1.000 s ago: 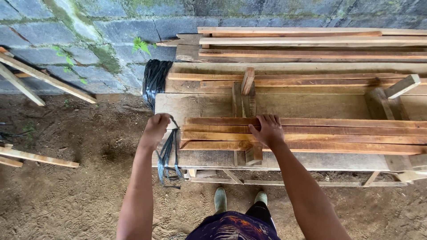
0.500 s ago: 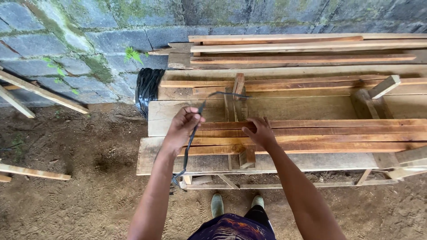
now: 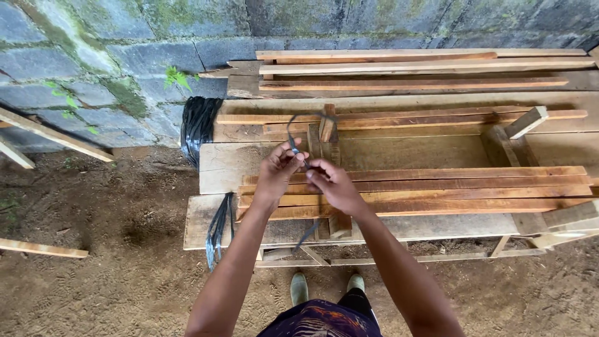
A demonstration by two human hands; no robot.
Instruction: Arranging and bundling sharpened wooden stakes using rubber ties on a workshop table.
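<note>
My left hand (image 3: 279,169) and my right hand (image 3: 331,182) meet above a stack of reddish wooden slats (image 3: 449,187). Both pinch a thin dark plastic strap (image 3: 292,130). The strap loops up past my fingers toward the short upright wood pieces (image 3: 326,125), and its other end hangs down below my right wrist. The slats lie lengthwise on wide pale planks (image 3: 231,163) that form a low bench.
A bundle of more dark straps (image 3: 217,229) hangs over the plank's left front edge. A black roll (image 3: 197,128) stands against the mossy block wall (image 3: 93,56). More slats (image 3: 412,68) are piled behind. Loose sticks (image 3: 43,248) lie on the dirt floor at left.
My left hand lifted one strap from the hanging bundle and brought it up over the slats. My right hand left the slats and joined it on the strap.
</note>
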